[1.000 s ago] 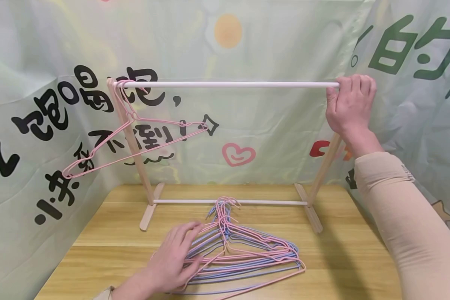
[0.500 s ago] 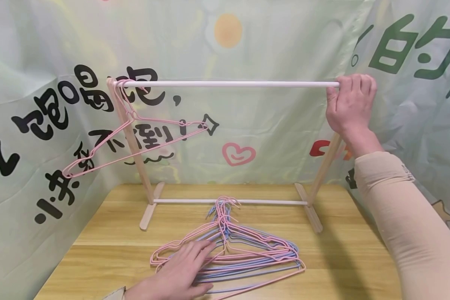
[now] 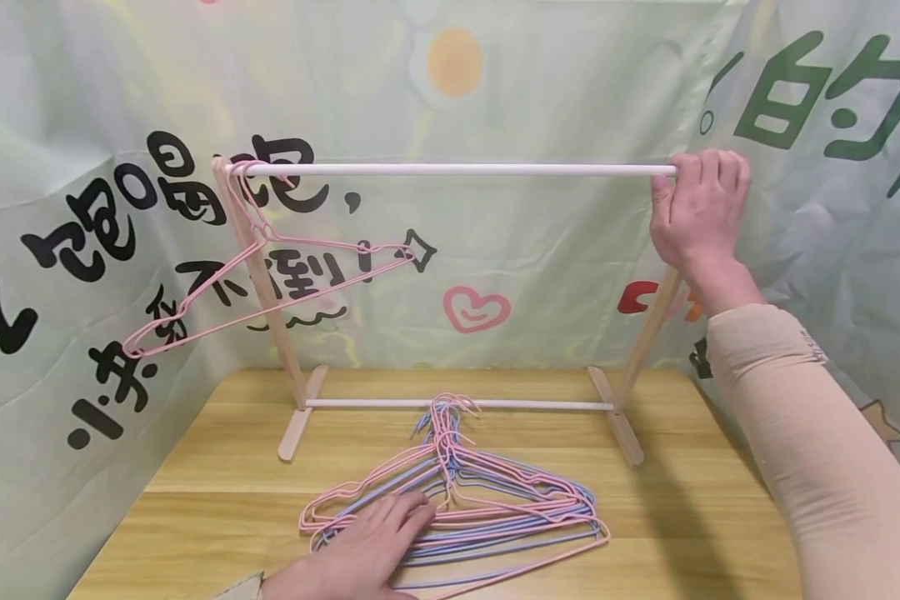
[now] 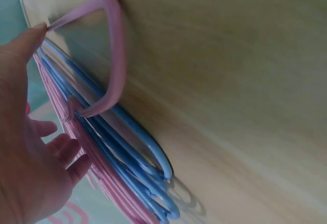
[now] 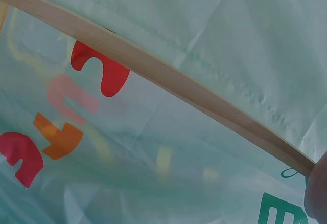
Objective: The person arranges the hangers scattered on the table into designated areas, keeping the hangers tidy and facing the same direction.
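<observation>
My right hand (image 3: 703, 204) grips the right top corner of a small clothes rack (image 3: 450, 169), where the white rod meets the wooden upright. In the right wrist view, only a bit of that hand (image 5: 318, 191) shows beside the upright (image 5: 168, 78). My left hand (image 3: 371, 537) lies over a pile of pink and blue hangers (image 3: 517, 500) on the table. In the left wrist view, the thumb tip (image 4: 38, 29) touches a pink hanger (image 4: 117, 50), while the other fingers are loosely bent beside the pile. Pink hangers (image 3: 330, 292) hang at the rod's left end.
The rack's feet (image 3: 296, 429) stand on a wooden table (image 3: 195, 475), joined by a lower white rod (image 3: 367, 403). Hooks of the piled hangers overlap that rod. A printed cloth (image 3: 570, 92) encloses the back and sides.
My left hand has moved right and slightly down across the pile, uncovering the hangers' left ends. My right hand and the rack have stayed in place.
</observation>
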Demonstrator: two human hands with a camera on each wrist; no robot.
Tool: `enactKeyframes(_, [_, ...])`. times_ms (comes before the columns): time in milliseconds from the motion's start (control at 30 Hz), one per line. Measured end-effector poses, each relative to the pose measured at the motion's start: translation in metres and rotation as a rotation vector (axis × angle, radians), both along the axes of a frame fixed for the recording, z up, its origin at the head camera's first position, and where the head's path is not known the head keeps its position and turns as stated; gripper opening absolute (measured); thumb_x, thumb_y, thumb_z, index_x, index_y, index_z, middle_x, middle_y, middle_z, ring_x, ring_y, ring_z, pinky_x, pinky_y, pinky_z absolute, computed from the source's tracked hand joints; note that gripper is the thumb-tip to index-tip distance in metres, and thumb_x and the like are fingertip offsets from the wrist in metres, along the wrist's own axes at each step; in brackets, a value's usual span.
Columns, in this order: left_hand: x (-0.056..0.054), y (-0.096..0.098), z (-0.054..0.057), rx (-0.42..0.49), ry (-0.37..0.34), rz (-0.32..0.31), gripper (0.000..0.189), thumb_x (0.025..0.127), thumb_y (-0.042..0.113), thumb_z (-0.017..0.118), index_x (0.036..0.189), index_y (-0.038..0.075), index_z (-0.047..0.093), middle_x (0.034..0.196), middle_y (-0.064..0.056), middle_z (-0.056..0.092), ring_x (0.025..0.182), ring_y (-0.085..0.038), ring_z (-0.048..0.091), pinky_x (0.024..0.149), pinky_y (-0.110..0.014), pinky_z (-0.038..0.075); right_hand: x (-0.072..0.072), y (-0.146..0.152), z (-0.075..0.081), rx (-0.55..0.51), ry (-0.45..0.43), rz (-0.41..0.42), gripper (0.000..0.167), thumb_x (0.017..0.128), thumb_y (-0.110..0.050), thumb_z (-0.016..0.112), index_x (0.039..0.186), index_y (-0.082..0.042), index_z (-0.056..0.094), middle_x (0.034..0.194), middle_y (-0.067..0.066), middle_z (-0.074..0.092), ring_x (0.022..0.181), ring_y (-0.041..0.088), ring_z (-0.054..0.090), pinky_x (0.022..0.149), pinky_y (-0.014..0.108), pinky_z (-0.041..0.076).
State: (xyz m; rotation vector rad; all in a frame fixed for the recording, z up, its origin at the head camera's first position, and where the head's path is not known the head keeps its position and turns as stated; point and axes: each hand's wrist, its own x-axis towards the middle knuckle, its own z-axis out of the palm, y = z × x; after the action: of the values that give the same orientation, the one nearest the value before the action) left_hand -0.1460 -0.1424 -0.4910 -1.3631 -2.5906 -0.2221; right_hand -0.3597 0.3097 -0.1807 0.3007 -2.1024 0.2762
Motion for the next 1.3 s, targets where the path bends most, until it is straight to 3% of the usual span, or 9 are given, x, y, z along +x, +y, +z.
enactKeyframes(200, [0.0007, 0.0012, -0.0022, -0.02, -0.006, 0.007, 0.107, 0.086, 0.087, 0.047, 0.155, 0.004, 0.041, 0.152, -0.013, 0.043, 0.133, -0.025, 0.046, 0.106, -0.046, 0.046, 0.0002, -0.0005, -0.0003, 0.002, 0.007, 0.001, 0.059, 0.109, -0.046, 0.027, 0.126, 0.007, 0.046, 0.114, 0.028, 0.042, 0.12, 0.047, 0.031, 0.116, 0.056, 0.014])
enactKeyframes(400, [0.0001, 0.0026, -0.004, -0.013, -0.027, 0.019, 0.104, 0.089, 0.084, 0.047, 0.154, 0.004, 0.042, 0.148, -0.007, 0.046, 0.131, -0.02, 0.046, 0.106, -0.042, 0.045, -0.0006, -0.0002, -0.0003, 0.003, 0.014, 0.001, 0.058, 0.109, -0.046, 0.027, 0.126, 0.007, 0.047, 0.115, 0.028, 0.042, 0.12, 0.047, 0.032, 0.116, 0.056, 0.015])
enactKeyframes(833, [0.0018, 0.0026, -0.0072, 0.005, 0.023, 0.049, 0.099, 0.091, 0.081, 0.049, 0.153, 0.003, 0.043, 0.145, -0.006, 0.047, 0.131, -0.021, 0.047, 0.107, -0.043, 0.046, -0.0005, 0.0001, 0.0, 0.001, 0.002, 0.0, 0.059, 0.109, -0.046, 0.028, 0.126, 0.007, 0.047, 0.116, 0.028, 0.043, 0.121, 0.047, 0.031, 0.117, 0.056, 0.013])
enactKeyframes(1133, [0.0034, 0.0049, -0.0043, 0.051, 0.003, 0.063, 0.101, 0.078, 0.062, 0.079, 0.153, 0.004, 0.042, 0.147, -0.006, 0.044, 0.13, -0.021, 0.045, 0.104, -0.046, 0.048, 0.0002, -0.001, 0.0011, 0.001, -0.005, -0.006, 0.057, 0.11, -0.045, 0.028, 0.126, 0.007, 0.046, 0.116, 0.028, 0.042, 0.122, 0.046, 0.031, 0.117, 0.055, 0.013])
enactKeyframes(1300, [0.0033, 0.0054, -0.0016, 0.074, 0.036, 0.048, 0.104, 0.072, 0.056, 0.085, 0.151, 0.004, 0.043, 0.147, -0.007, 0.045, 0.129, -0.021, 0.045, 0.104, -0.045, 0.048, -0.0008, -0.0004, 0.0003, -0.004, -0.007, -0.001, 0.058, 0.109, -0.045, 0.028, 0.126, 0.007, 0.047, 0.116, 0.028, 0.042, 0.122, 0.047, 0.031, 0.117, 0.055, 0.013])
